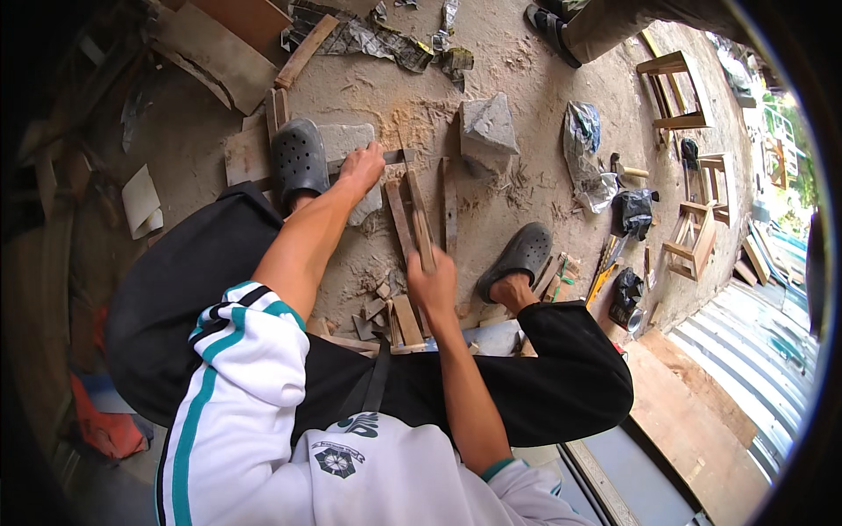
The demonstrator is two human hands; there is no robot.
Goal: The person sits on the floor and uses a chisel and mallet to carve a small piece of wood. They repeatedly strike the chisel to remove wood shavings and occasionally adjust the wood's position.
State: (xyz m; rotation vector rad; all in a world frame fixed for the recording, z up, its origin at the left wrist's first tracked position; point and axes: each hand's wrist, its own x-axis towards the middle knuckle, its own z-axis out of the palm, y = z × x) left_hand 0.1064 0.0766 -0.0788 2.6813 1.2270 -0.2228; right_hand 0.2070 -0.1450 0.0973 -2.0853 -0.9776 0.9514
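Left arm (307, 237) runs up from the lower left of the frame, pretty much stretched out, with the left hand (361, 167) palm-down and fingers bent at upper centre. Right forearm (469, 377) angles up from bottom centre, and the right hand (431, 282) is balled into a snug fist mid-frame.

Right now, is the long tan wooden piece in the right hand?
In: the right hand closes around the long tan wooden piece.

Wooden stool frame (682, 122) set at upper right, hammer (634, 172) laid near crumpled plastic sack (581, 156), concrete block (488, 125) placed on dusty ground (539, 114)
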